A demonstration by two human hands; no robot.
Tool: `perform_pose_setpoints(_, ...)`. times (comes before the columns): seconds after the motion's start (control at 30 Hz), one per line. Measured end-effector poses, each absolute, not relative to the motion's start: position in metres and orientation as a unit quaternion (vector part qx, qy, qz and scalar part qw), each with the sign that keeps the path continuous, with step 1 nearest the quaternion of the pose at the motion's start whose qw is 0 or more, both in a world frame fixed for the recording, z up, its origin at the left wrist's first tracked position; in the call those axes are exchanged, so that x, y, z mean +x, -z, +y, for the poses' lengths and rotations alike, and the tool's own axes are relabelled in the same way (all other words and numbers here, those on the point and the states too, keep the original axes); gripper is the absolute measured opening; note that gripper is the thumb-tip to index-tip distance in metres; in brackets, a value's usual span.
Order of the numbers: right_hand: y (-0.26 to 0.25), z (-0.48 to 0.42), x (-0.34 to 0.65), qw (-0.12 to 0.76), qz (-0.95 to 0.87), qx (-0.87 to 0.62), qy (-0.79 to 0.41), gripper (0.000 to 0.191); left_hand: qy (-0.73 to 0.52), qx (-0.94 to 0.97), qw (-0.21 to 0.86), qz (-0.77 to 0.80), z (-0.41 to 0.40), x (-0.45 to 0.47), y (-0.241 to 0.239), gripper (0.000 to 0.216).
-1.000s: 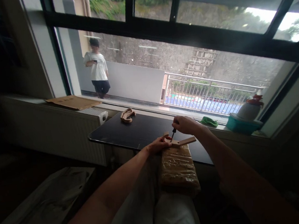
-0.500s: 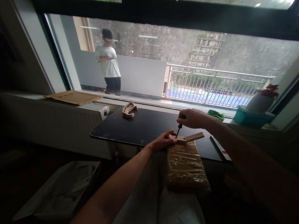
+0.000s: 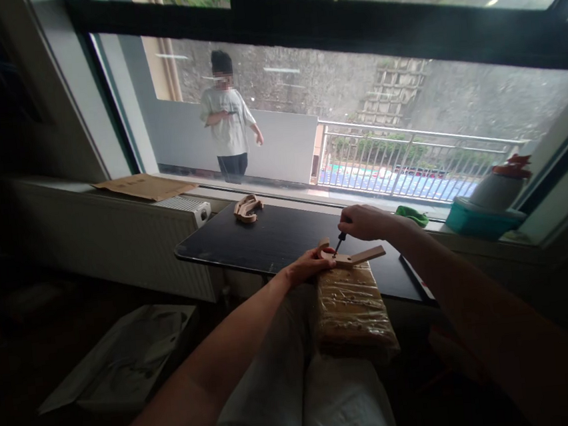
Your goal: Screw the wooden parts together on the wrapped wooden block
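My left hand [image 3: 314, 265] grips the left end of a curved wooden piece [image 3: 367, 254] that has dark holes along it. The piece rests on a brown block wrapped in clear plastic [image 3: 353, 307], which lies over my lap at the table's edge. My right hand [image 3: 362, 222] is closed round the dark handle of a screwdriver [image 3: 339, 241]. Its shaft slants down, with the tip at a hole near my left fingers. Whether a screw sits in that hole is too small to tell.
On the black table [image 3: 226, 242] lie several curved wooden pieces [image 3: 247, 208]. A teal box [image 3: 483, 217] and a green cloth [image 3: 411, 214] stand by the window at right. A brown paper envelope [image 3: 145, 186] tops the radiator at left. Outside the glass a person [image 3: 227, 121] stands.
Both hands keep their hold, with the screwdriver tip still at the hole. The person outside has moved right and lowered one arm. My view has shifted slightly.
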State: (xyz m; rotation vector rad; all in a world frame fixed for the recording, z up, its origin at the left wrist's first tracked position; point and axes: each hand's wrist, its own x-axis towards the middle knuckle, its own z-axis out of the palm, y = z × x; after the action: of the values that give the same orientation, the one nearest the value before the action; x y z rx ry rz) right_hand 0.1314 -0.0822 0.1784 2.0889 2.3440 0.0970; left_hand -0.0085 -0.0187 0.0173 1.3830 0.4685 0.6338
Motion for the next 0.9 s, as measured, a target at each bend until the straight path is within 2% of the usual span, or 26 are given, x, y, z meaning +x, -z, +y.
perform_pose_setpoints(0.23, -0.184, -0.077, 0.132, 0.000, 0.766, 0.643, 0.002, 0.017, -0.286, 0.618, 0.704, 0.203, -0.019, -0.007, -0.016, 0.053)
perform_pose_setpoints(0.5, -0.182, -0.075, 0.128, 0.017, 0.746, 0.664, -0.049, 0.030, -0.289, 0.630, 0.694, 0.195, -0.018, -0.008, -0.014, 0.054)
perform_pose_setpoints(0.7, -0.190, -0.074, 0.133, 0.031, 0.777, 0.629, -0.003, 0.020, -0.279, 0.630, 0.698, 0.197, -0.021, -0.008, -0.016, 0.054)
perform_pose_setpoints(0.9, -0.189, -0.076, 0.134, 0.037, 0.772, 0.634, -0.010, 0.020, -0.282, 0.632, 0.691, 0.208, -0.023, -0.008, -0.019, 0.052)
